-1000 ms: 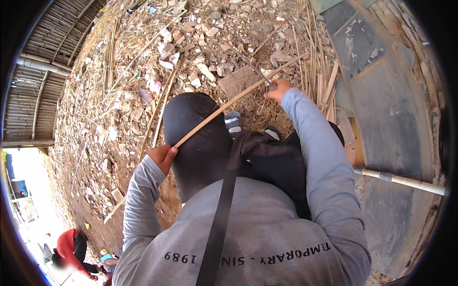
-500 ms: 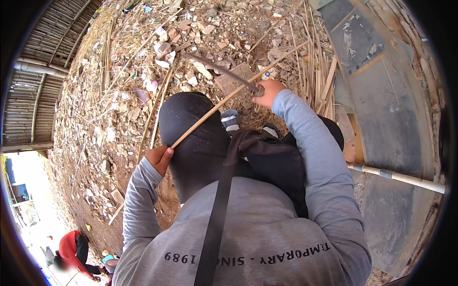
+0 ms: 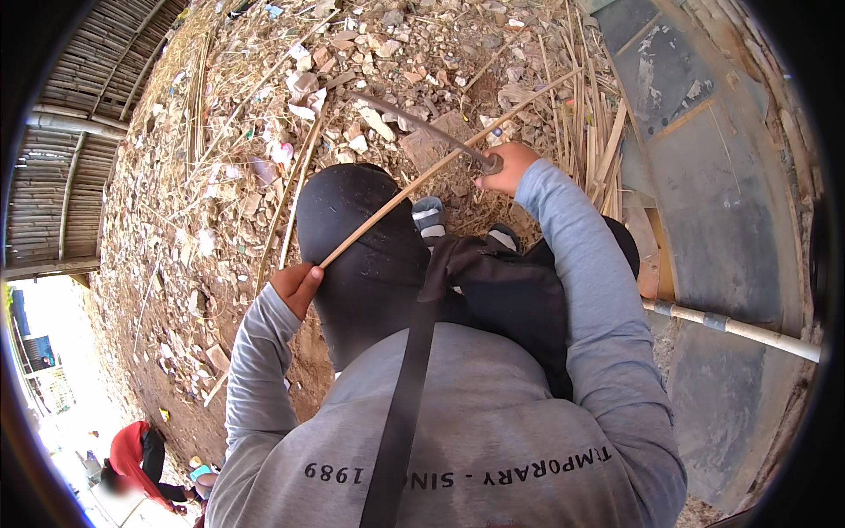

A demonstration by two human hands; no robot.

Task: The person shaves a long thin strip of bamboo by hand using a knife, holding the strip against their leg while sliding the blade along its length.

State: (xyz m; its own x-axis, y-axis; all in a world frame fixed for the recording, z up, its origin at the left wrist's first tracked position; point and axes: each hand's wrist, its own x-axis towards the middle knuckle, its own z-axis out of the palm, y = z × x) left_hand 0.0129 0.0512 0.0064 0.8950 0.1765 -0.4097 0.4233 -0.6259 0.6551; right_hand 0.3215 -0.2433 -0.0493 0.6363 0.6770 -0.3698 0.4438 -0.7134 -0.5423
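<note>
My left hand (image 3: 297,286) is closed around the near end of a thin bamboo strip (image 3: 387,209), pinched between thumb and fingers beside my left knee. From there the strip slants up and away to the right, over my dark-trousered leg. My right hand (image 3: 510,169) grips the handle of a long narrow-bladed knife (image 3: 414,121). Its brownish blade points to the far left and crosses the strip close to the handle. Whether the edge presses on the strip, I cannot tell.
Several bamboo strips (image 3: 607,145) lie at the right beside grey sheets (image 3: 722,220). Stones and straw cover the ground (image 3: 202,238). A pale pole (image 3: 748,327) juts in at the right. A woven bamboo wall (image 3: 62,79) stands far left; a person in red (image 3: 132,453) bends at lower left.
My right hand and the knife have shifted slightly to the right, along the bamboo strip. My left hand has kept its grip on the strip's near end.
</note>
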